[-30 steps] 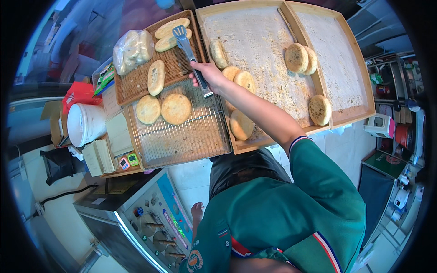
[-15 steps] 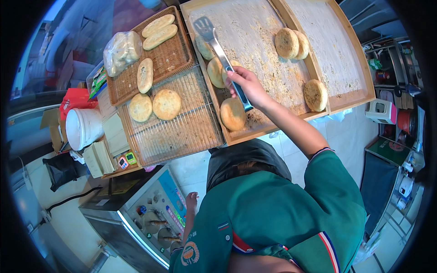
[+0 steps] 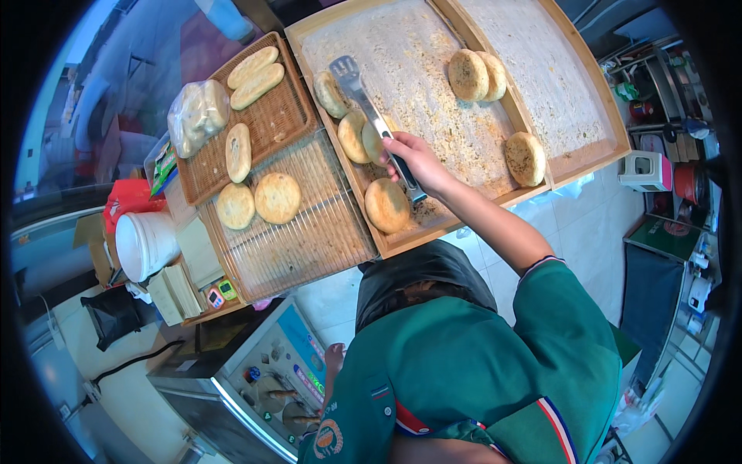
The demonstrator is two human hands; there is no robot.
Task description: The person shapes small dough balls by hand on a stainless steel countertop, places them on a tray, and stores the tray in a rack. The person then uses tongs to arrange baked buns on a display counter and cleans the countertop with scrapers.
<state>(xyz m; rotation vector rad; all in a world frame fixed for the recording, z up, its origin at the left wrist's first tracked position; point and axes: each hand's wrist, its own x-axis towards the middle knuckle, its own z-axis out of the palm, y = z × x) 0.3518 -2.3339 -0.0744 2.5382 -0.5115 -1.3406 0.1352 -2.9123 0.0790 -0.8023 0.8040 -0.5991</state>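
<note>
My right hand (image 3: 413,158) is shut on the dark handle of metal tongs (image 3: 357,79), whose flat head lies over the floury wooden tray (image 3: 402,246). The tongs cross a group of round browned flatbreads (image 3: 352,138) near the tray's left side. One more flatbread (image 3: 386,205) sits just below my hand. Two overlapping flatbreads (image 3: 468,73) and a single one (image 3: 525,158) lie further right. My left hand (image 3: 334,357) hangs low beside my green shirt, close to a machine panel; its fingers are too small to read.
A wire rack (image 3: 309,232) left of the tray carries two round flatbreads (image 3: 267,199). Behind it is a wicker basket (image 3: 270,116) with long breads and a bagged bundle (image 3: 199,116). A white bucket (image 3: 143,246) stands left; a second wooden tray (image 3: 541,69) lies right.
My right hand has carried the tongs from above the wicker basket and rack rightward onto the wooden tray. The view has shifted a little with my head.
</note>
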